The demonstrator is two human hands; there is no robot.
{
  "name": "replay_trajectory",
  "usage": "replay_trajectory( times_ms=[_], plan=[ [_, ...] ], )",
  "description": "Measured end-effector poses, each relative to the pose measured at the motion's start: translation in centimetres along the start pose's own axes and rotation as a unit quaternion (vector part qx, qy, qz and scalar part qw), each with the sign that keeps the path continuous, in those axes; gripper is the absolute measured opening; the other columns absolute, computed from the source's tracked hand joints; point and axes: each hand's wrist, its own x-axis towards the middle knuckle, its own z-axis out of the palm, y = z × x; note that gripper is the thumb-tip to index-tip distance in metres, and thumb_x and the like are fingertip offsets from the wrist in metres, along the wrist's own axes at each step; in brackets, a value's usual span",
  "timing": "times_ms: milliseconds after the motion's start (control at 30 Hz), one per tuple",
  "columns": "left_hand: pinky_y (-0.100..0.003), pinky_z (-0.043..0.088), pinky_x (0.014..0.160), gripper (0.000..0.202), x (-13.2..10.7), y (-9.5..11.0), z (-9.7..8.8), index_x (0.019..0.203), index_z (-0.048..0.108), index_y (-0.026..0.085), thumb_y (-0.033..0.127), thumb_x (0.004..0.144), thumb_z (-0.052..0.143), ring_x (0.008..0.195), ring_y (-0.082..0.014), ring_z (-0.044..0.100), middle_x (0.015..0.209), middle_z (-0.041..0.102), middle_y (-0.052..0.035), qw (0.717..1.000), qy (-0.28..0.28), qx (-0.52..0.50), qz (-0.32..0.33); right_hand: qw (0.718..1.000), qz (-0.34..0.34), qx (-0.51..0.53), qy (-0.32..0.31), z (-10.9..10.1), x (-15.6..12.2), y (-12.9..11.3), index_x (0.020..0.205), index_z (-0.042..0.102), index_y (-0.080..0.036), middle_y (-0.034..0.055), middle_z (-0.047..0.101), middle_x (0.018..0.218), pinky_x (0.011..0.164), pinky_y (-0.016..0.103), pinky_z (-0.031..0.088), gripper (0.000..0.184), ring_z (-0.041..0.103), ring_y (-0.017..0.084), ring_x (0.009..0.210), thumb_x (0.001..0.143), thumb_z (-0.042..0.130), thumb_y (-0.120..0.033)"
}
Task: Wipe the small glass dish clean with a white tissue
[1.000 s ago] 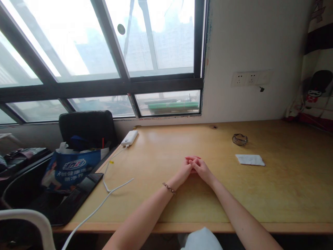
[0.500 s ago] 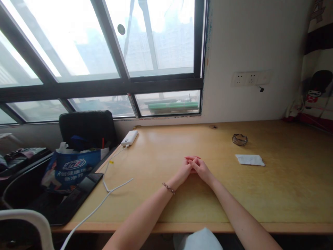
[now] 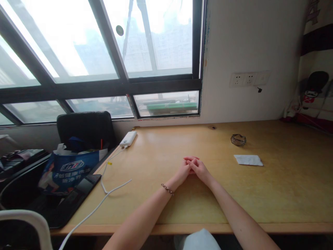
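My left hand (image 3: 183, 171) and my right hand (image 3: 199, 168) rest on the wooden desk (image 3: 273, 187) near its middle, clasped together with the fingers interlaced. Neither hand holds any object. A beaded bracelet (image 3: 167, 189) circles my left wrist. Both forearms lie across the front of the desk. The nearest things are a white folded paper (image 3: 248, 160) to the right and a small glass ashtray (image 3: 238, 139) behind it.
A white power bank (image 3: 128, 138) lies at the desk's back left, its white cable (image 3: 104, 194) trailing off the front edge. Left of the desk are a black chair (image 3: 85, 128), a blue printed bag (image 3: 69, 170) and a dark tablet (image 3: 70, 205). Wall sockets (image 3: 248, 79) sit above.
The view has shifted slightly; my clasped hands have stayed put on the desk.
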Motion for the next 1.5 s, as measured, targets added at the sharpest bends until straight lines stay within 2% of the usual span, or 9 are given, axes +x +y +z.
replay_trajectory(
  times_ms=[367,1167,1500],
  plan=[
    [-0.025,0.048,0.063,0.031,0.0,-0.2,-0.1,0.094,0.055,0.016,0.038,0.072,0.055,0.080,-0.0168,0.056,0.084,0.057,-0.0056,1.000,-0.008,0.000,0.001,1.000,0.002,-0.001,0.003,0.1,0.0,0.0,0.096,0.062,-0.018,0.0073,0.059,0.098,0.080,0.034,0.046,0.037,0.056,0.022,0.091,0.074,0.052,-0.047],
    [-0.025,0.046,0.062,0.037,-0.3,0.9,0.6,0.093,0.055,0.013,0.038,0.066,0.060,0.078,-0.0178,0.055,0.083,0.058,-0.0082,1.000,0.004,0.002,-0.018,1.000,0.008,-0.005,0.002,0.0,0.0,0.0,0.098,0.061,-0.018,0.0072,0.058,0.100,0.078,0.032,0.047,0.037,0.055,0.021,0.092,0.075,0.051,-0.046],
    [-0.026,0.047,0.063,0.038,-0.2,0.5,0.3,0.094,0.055,0.013,0.039,0.067,0.059,0.079,-0.0180,0.055,0.085,0.057,-0.0080,1.000,0.001,0.002,-0.017,1.000,0.002,-0.006,0.001,0.0,0.0,0.1,0.097,0.061,-0.018,0.0073,0.058,0.100,0.081,0.033,0.045,0.036,0.055,0.021,0.092,0.075,0.051,-0.045]
  ],
)
